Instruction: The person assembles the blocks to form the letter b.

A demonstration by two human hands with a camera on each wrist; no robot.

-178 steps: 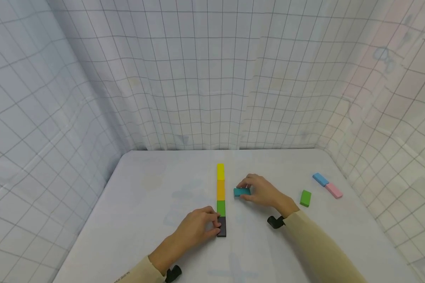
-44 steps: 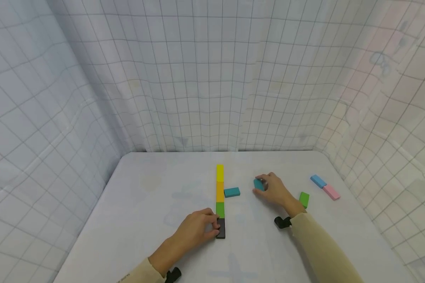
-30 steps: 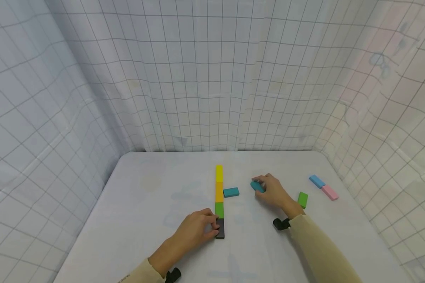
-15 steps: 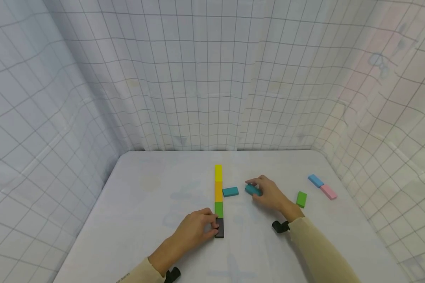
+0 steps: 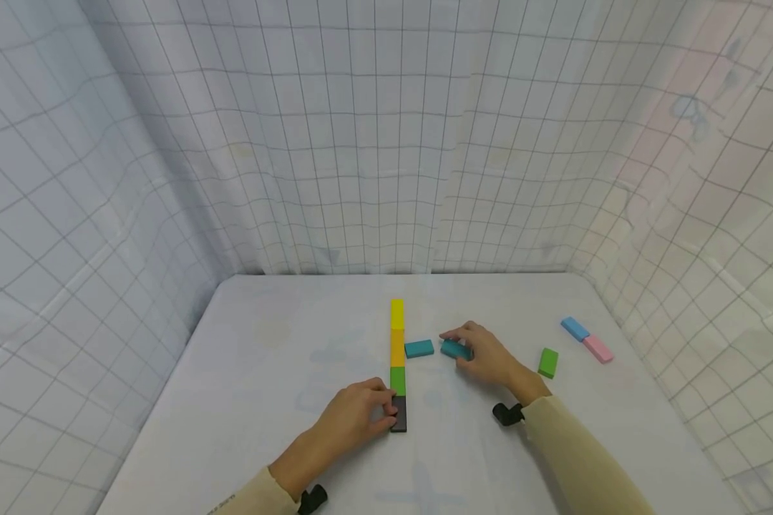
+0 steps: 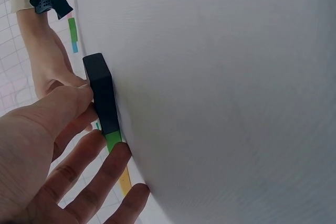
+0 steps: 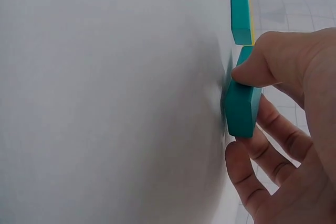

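Observation:
A straight column of blocks runs up the table: yellow [image 5: 397, 315], orange [image 5: 396, 348], green [image 5: 397, 380] and black [image 5: 399, 415] nearest the person. The left hand [image 5: 354, 415] has its thumb and fingers on the black block [image 6: 102, 93]. One teal block [image 5: 419, 349] lies crosswise, its left end at the orange block. The right hand [image 5: 486, 355] pinches a second teal block [image 5: 456, 349], slightly tilted, just right of the first. In the right wrist view the thumb lies on the held teal block [image 7: 244, 103], close to the other teal block [image 7: 240, 11].
To the right on the white table [image 5: 264, 357] lie a green block [image 5: 548, 363], a blue block [image 5: 575, 328] and a pink block [image 5: 598, 348]; blue and pink touch end to end. Grid-patterned curtains [image 5: 386, 143] stand behind and at both sides.
The first teal block, earlier under the right hand, now lies by the orange block. The right hand has moved left with the second teal block, turning it more crosswise. The left hand stays put.

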